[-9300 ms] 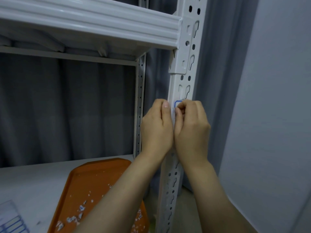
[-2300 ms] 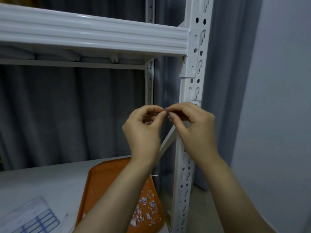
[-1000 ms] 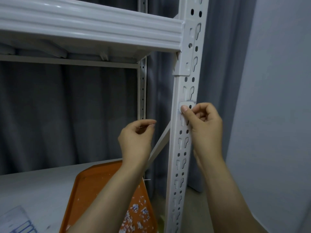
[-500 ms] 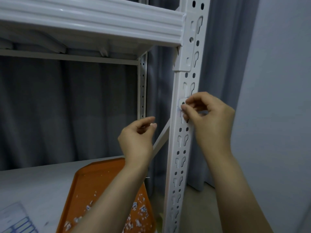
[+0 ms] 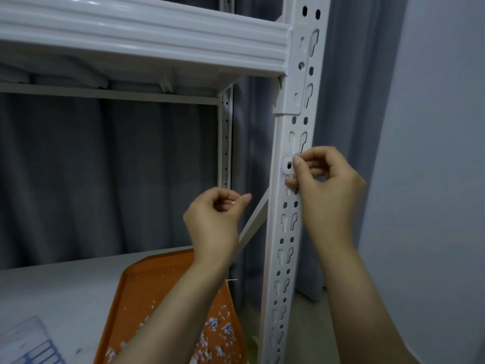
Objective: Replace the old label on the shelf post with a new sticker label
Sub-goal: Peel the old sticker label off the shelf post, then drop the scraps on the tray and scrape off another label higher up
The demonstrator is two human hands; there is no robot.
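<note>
**Old label: removal hazards**

The old label (image 5: 285, 169) sits on the front face of the shelf post (image 5: 287, 232), below the upper shelf beam (image 5: 131, 35). What shows is a white patch with a rounded corner, lying over one of the round holes of the post.

The right hand (image 5: 325, 187) picks at the right edge of the patch. Its thumb tip lies on the label and its forefinger is curled just beneath it, pinching the paper. The left hand (image 5: 212, 219) is held apart from the post, fingers curled and thumb pressed to the forefinger. It appears to pinch a small scrap (image 5: 233, 202), which is too small to identify.

Likely faults:

- **Tearing.** The paper probably comes away in fragments. A sharp pull is likely to leave a thin film or adhesive on the paint.
- **Residue under the new sticker.** Any remaining paper is likely to stop the new label bonding flat.
- **Placement over a hole.** An unsupported area may dimple or puncture when pressed.
- **Scratched paint.** Hard fingernail scraping could mark the coating.
- **Dropped scraps.** Pieces released away from the orange tray (image 5: 157, 285) may fall past the post to the floor. The tray lies on the lower shelf (image 5: 52, 290) and already holds scraps (image 5: 217, 329).
- **Sheet out of reach.** The sticker sheet (image 5: 34, 348) lies on the same shelf, left of the tray and well apart from both hands.
</note>
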